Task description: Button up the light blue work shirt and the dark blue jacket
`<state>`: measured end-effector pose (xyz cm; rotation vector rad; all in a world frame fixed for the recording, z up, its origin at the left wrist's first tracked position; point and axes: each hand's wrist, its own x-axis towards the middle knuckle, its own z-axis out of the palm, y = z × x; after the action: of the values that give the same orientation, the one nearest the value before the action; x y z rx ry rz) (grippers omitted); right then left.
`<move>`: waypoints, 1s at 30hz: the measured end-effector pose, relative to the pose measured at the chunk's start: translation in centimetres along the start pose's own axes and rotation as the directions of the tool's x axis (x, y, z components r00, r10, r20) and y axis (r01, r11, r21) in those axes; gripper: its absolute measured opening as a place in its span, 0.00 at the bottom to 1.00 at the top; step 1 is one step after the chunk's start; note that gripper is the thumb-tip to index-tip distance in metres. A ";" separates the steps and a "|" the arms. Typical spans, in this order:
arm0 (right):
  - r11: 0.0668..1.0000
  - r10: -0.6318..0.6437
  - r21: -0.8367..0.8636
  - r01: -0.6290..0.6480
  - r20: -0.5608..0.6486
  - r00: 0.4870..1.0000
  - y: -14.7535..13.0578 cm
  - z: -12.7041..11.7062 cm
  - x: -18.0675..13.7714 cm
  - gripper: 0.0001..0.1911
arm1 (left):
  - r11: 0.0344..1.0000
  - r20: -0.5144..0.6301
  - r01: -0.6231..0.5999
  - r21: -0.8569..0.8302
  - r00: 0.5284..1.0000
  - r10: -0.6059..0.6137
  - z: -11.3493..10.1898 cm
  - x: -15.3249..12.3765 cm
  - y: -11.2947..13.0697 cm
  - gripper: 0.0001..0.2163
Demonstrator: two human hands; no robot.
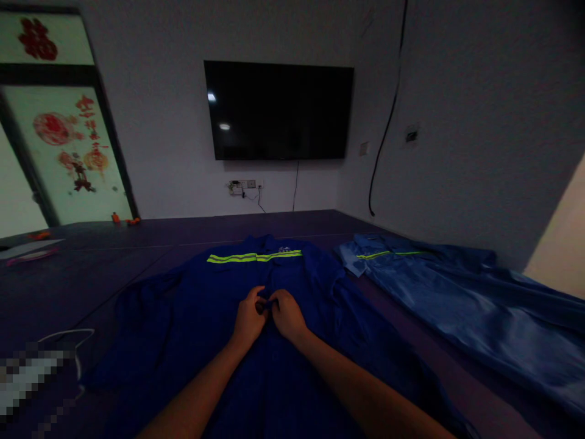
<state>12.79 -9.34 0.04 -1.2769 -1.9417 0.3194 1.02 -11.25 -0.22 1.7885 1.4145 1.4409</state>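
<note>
A dark blue work jacket with a yellow-green reflective stripe lies spread flat on a dark surface in front of me. My left hand and my right hand meet at the middle of its front. Both hands pinch the fabric along the jacket's centre line, fingers curled and pressed together, fingertips touching each other. What sits between the fingertips is too small and dark to make out beyond the cloth.
A second blue jacket lies to the right, reaching toward the wall. A white cable curls at the left. A wall-mounted television hangs ahead, above a socket strip. A decorated glass door stands at the left.
</note>
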 end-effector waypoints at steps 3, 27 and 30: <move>1.000 0.018 -0.011 -0.018 0.001 1.000 0.1 0.1 0.0 0.16 | 1.000 -0.008 0.007 0.011 1.000 -0.007 0.1 0.0 0.0 0.23; 0.999 0.040 -0.022 -0.040 0.003 0.999 -0.2 -0.1 0.1 0.13 | 0.996 -0.011 0.004 0.085 1.000 -0.003 0.0 -0.2 -0.1 0.22; 0.999 0.028 -0.028 -0.027 0.007 1.000 -0.3 -0.2 0.1 0.13 | 0.995 -0.018 0.005 0.104 1.000 -0.003 0.0 -0.1 -0.2 0.21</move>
<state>12.70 -9.42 0.36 -1.3230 -1.9428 0.3126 0.97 -11.25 -0.48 1.8386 1.5277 1.4080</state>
